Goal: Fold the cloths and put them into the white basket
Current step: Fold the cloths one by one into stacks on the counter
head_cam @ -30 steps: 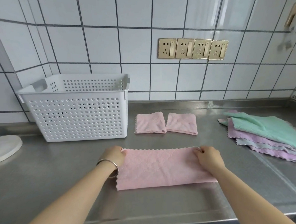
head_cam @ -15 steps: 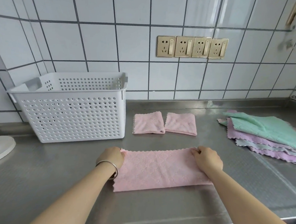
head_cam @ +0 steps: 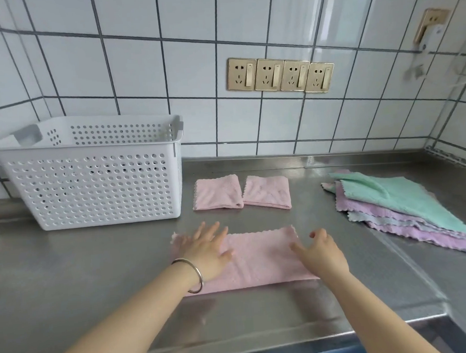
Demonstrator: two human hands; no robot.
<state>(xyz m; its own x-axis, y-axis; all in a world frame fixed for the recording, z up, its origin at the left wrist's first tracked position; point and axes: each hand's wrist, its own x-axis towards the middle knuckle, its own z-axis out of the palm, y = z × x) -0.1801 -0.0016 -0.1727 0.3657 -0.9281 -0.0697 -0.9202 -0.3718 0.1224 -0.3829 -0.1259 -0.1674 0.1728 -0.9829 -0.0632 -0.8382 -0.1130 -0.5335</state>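
Near the front edge of the steel bench (head_cam: pixel 69 282), the left hand (head_cam: pixel 206 251) lies flat with fingers spread on the pink cloth (head_cam: pixel 261 259). The right hand (head_cam: pixel 319 253) rests on its right end, fingers loosely bent, gripping nothing. The cloth's long axis runs left to right. Behind it lie two folded pink cloths (head_cam: pixel 241 193). The white basket (head_cam: pixel 96 184) stands at the back left; its content cannot be seen.
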